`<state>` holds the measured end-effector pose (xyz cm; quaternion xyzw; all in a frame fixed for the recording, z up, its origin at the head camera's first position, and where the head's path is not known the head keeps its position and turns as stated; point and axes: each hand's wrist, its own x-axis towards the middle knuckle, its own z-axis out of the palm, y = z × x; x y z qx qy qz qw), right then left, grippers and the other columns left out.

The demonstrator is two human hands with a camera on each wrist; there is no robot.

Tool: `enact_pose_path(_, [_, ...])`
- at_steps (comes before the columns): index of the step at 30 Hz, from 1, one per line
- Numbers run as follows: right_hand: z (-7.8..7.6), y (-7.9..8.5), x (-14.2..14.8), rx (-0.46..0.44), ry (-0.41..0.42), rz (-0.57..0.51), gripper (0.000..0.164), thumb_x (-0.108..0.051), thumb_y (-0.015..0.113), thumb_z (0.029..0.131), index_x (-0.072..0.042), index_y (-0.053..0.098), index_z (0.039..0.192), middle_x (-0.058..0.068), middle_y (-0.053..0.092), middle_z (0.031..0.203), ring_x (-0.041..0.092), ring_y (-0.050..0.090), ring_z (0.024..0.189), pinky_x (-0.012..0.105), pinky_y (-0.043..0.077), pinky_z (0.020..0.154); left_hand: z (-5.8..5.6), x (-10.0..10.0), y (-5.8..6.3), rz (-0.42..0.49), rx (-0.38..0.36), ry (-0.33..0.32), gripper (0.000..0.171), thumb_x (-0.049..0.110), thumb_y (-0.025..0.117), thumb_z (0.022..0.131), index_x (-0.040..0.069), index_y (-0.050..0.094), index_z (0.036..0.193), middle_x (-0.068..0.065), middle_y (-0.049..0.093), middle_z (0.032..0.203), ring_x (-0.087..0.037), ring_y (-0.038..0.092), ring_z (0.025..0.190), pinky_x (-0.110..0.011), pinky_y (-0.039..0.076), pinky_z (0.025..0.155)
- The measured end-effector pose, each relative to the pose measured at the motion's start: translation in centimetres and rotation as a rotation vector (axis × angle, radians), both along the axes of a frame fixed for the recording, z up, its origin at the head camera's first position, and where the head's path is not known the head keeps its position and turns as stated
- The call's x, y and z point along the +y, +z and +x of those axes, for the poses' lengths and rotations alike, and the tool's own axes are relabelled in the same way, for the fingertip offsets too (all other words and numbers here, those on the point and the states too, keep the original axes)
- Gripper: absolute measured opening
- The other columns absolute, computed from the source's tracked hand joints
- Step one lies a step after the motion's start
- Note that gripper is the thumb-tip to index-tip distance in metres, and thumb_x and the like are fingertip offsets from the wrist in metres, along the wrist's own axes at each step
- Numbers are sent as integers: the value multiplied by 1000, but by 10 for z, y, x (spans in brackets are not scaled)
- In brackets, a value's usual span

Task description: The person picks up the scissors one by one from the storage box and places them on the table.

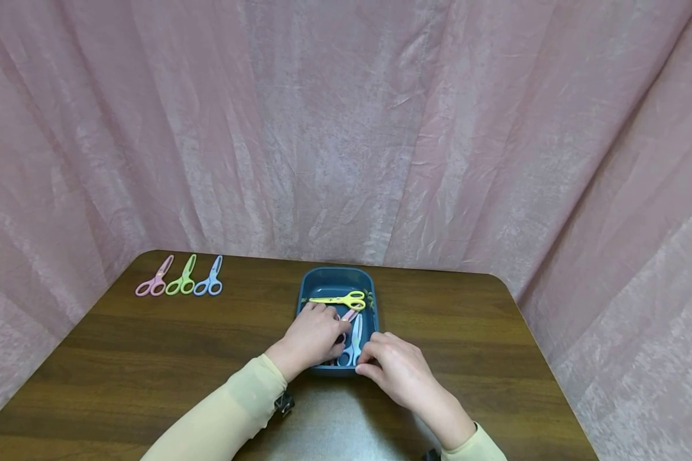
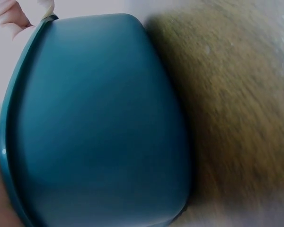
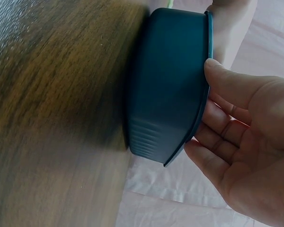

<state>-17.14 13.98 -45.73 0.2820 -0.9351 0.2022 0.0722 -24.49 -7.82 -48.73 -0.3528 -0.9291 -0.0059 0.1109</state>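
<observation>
A dark teal plastic bin [image 1: 337, 269] on the table holds several pairs of scissors. Yellow scissors [image 1: 337, 299] lie across its far part, and light blue scissors [image 1: 355, 339] lie lengthwise at the near right. My left hand [image 1: 317, 334] reaches over the left wall into the bin, above pink scissors [image 1: 350, 315] that it partly covers. Its fingertips are hidden, so I cannot tell whether they grip anything. At the near right corner, my right hand [image 1: 396, 365] pinches the bin's rim, thumb [image 3: 217, 71] on the outside.
Pink scissors [image 1: 156, 278], green scissors [image 1: 183, 277] and blue scissors [image 1: 210, 278] lie in a row at the far left of the wooden table [image 1: 444, 307], blades pointing away. Pink curtains [image 1: 346, 128] hang behind the table and along its sides.
</observation>
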Motion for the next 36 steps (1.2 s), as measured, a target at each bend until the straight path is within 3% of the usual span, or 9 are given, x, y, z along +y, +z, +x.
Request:
enact_pose_path(7, [1, -1, 1, 25, 2, 5, 15, -25, 92, 92, -26, 78, 86, -19, 56, 84, 5, 58, 84, 27, 49, 65, 3, -5, 4, 60, 17, -10, 16, 35, 85, 94, 24, 83, 106, -6, 75, 98, -28, 67, 96, -56, 53, 100])
enact_pose_path(15, [2, 0, 1, 12, 3, 10, 15, -25, 92, 93, -26, 78, 87, -18, 56, 84, 4, 56, 82, 26, 48, 64, 8, -13, 9, 104, 26, 1, 19, 32, 86, 92, 25, 84, 110, -6, 76, 102, -29, 68, 98, -57, 52, 102])
enact_pose_path(22, [2, 0, 1, 11, 0, 11, 14, -26, 92, 93, -25, 79, 87, -18, 56, 84, 4, 56, 82, 26, 48, 64, 14, -19, 13, 122, -9, 17, 22, 32, 88, 93, 24, 84, 113, -6, 76, 106, -29, 66, 101, -60, 50, 107])
enact_pose_path(30, [2, -1, 0, 42, 7, 10, 17, -26, 92, 92, -26, 77, 86, -18, 56, 83, 6, 58, 83, 28, 50, 65, 22, -26, 14, 167, 48, 1, 16, 29, 90, 90, 23, 77, 96, -2, 70, 95, -27, 63, 96, -61, 51, 103])
enact_pose_path(36, [2, -2, 0, 55, 5, 9, 19, -26, 93, 91, -27, 75, 84, -18, 56, 83, 6, 60, 84, 29, 51, 65, 29, -36, 16, 230, 82, 1, 25, 28, 92, 89, 21, 83, 110, -4, 73, 99, -26, 65, 95, -60, 52, 103])
